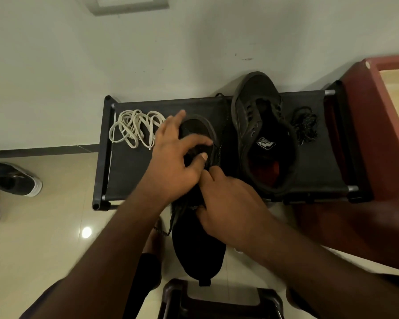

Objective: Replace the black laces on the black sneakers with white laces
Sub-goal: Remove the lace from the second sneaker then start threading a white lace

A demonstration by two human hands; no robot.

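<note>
lying beneath left hand [171,164], right hand [228,203]: sneaker [198,249]

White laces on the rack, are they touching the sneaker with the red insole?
Apart. The head view shows the white laces at the rack's left end and the sneaker with the red insole well right of them, the left hand between.

Pale plain wall [55,65] with dark skirting [32,153]. Glossy cream floor [44,245], one light reflection [86,232]. Low black fabric-topped rack [129,173] against wall. Dark red cabinet [378,139] at right. Dark stool [217,310] at near edge.
</note>
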